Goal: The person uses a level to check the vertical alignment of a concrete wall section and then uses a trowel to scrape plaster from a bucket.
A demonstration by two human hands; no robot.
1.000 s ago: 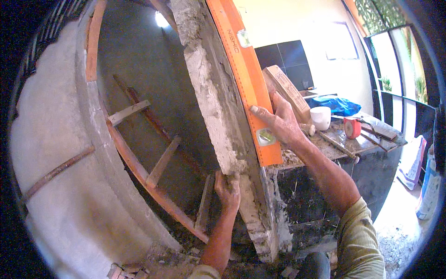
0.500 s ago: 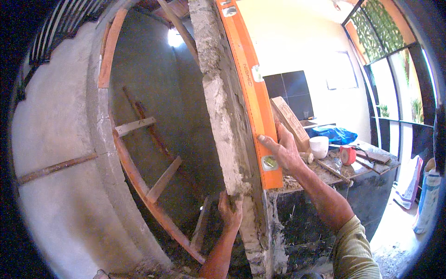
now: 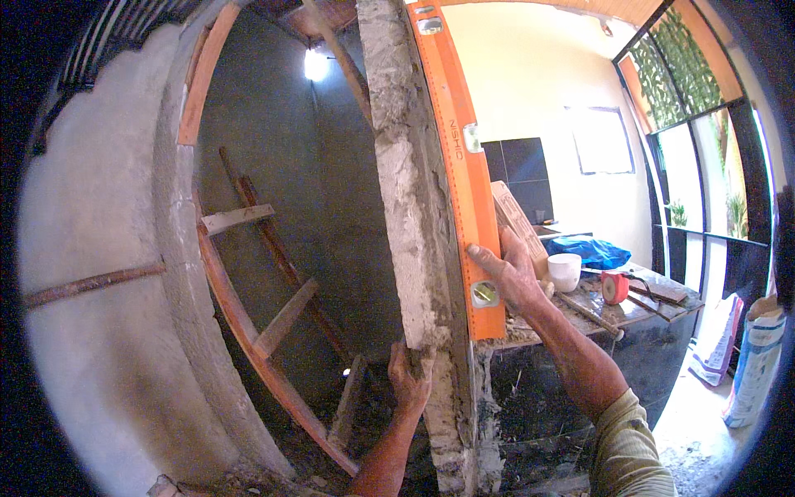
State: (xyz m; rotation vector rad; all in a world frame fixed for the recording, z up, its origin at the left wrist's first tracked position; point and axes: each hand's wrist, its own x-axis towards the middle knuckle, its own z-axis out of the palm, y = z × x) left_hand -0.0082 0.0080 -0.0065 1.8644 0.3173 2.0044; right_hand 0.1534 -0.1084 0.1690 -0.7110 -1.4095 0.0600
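Note:
My right hand (image 3: pixel 513 273) grips the lower part of an orange spirit level (image 3: pixel 447 91), which stands upright along the rough, plastered edge of a concrete column (image 3: pixel 393 182), its bubble vials facing me. My left hand (image 3: pixel 407 381) is lower, with fingers curled on the column's left edge. Behind the level, a wooden block (image 3: pixel 517 215) leans on the dusty counter (image 3: pixel 675 306), near a white cup (image 3: pixel 565 272), a blue plastic bag (image 3: pixel 592 250) and a red tape measure (image 3: pixel 613 287).
Left of the column, a dark opening holds a wooden frame with crosspieces (image 3: pixel 281 323), beside a plastered wall (image 3: pixel 99 364). A metal rod (image 3: pixel 588 319) lies on the counter. Sacks (image 3: pixel 749 364) stand on the floor at right, below black-framed windows (image 3: pixel 716 174).
The view has shifted, so the level, column and both hands sit a little lower and further right in the picture. Both hands keep their grip.

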